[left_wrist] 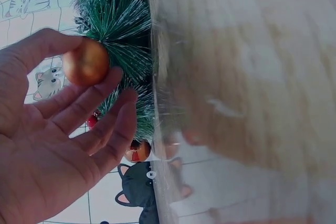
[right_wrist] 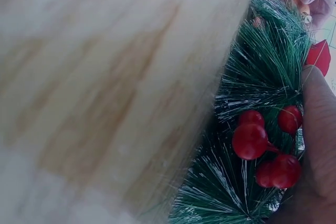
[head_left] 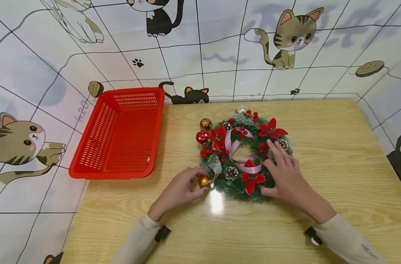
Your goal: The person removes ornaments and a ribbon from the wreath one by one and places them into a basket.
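Observation:
A green Christmas wreath [head_left: 233, 189] lies on the table, with red poinsettias, red berries, pine cones and a loose pink ribbon [head_left: 231, 146]. At its front left edge my left hand [head_left: 182, 185] pinches a gold bauble [head_left: 204, 181] between thumb and fingers; the left wrist view shows the same bauble [left_wrist: 86, 62] against the needles. My right hand [head_left: 286, 178] holds the wreath's right side, thumb at the front edge and fingers over the top. In the right wrist view its thumb [right_wrist: 317, 114] lies along the greenery beside red berries [right_wrist: 250, 141].
Left of the wreath, a red plastic basket [head_left: 121, 176] stands on the wooden table [head_left: 332, 165]. A copper bauble [head_left: 206, 124], a red dotted bauble [head_left: 202, 137] and a pale bauble [head_left: 241, 110] sit along the wreath's outer edge. Cat-printed cloth [head_left: 220, 80] rises behind the table.

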`<state>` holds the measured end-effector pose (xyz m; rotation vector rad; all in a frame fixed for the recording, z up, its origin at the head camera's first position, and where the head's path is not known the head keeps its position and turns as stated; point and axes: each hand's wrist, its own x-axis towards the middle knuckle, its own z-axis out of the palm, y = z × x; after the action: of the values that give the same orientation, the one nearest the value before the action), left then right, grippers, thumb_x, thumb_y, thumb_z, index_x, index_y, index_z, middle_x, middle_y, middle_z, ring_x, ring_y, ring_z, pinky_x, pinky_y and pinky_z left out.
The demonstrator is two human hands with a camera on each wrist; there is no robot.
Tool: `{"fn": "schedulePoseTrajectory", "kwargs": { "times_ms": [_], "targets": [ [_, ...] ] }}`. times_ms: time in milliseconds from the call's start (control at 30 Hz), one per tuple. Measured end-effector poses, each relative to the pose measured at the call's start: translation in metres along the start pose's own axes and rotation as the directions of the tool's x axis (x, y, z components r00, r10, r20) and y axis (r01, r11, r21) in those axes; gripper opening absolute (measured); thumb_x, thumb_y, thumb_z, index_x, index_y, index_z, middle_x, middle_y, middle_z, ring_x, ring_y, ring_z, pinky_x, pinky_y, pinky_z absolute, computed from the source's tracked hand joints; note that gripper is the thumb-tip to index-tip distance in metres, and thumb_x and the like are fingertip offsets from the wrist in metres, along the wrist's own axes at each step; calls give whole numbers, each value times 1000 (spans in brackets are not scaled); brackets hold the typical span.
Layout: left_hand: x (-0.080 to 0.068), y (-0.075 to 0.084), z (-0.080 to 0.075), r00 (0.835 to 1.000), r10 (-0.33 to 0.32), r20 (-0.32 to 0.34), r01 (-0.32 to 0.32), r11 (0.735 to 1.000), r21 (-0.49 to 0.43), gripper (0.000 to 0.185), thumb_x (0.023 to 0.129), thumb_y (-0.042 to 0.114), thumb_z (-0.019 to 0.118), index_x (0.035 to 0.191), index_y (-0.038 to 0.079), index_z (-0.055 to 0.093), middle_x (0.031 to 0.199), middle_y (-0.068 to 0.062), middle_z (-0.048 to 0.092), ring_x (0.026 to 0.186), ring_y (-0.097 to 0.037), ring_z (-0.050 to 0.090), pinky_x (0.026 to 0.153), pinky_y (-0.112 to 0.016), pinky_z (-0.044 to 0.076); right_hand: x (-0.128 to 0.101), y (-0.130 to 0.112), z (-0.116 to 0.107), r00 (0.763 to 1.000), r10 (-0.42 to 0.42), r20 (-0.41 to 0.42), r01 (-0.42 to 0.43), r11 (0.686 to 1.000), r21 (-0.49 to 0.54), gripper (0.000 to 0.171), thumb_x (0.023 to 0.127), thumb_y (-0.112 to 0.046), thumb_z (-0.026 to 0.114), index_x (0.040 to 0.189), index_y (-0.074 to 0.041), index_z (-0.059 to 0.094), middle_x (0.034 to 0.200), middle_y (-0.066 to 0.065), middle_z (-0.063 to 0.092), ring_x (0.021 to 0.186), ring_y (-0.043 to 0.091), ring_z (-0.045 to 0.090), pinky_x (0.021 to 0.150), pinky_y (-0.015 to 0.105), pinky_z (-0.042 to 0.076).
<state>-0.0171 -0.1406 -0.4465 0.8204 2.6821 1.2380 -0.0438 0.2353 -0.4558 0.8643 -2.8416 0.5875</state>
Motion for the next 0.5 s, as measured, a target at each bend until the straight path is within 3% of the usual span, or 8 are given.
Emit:
{"fn": "schedulePoseTrajectory", "kwargs": {
  "times_ms": [233,500],
  "targets": [
    [-2,5,-1,999,45,-5,-46,998,-51,38,90,8,89,124,8,72,115,0,73,95,-23,65,81,-42,57,-3,5,-4,1000,-12,-22,12,1000,-7,52,73,-35,91,110,-9,67,179,21,11,163,48,11,95,85,34],
    [-1,8,-3,999,51,-4,-52,990,-133,38,91,6,87,126,7,72,116,0,74,99,-15,66,84,-40,60,-5,9,-10,1000,9,-14,-9,1000,-8,51,71,-32,92,113,-11,72,180,22,9,162,51,7,95,86,31]
  ]
}}
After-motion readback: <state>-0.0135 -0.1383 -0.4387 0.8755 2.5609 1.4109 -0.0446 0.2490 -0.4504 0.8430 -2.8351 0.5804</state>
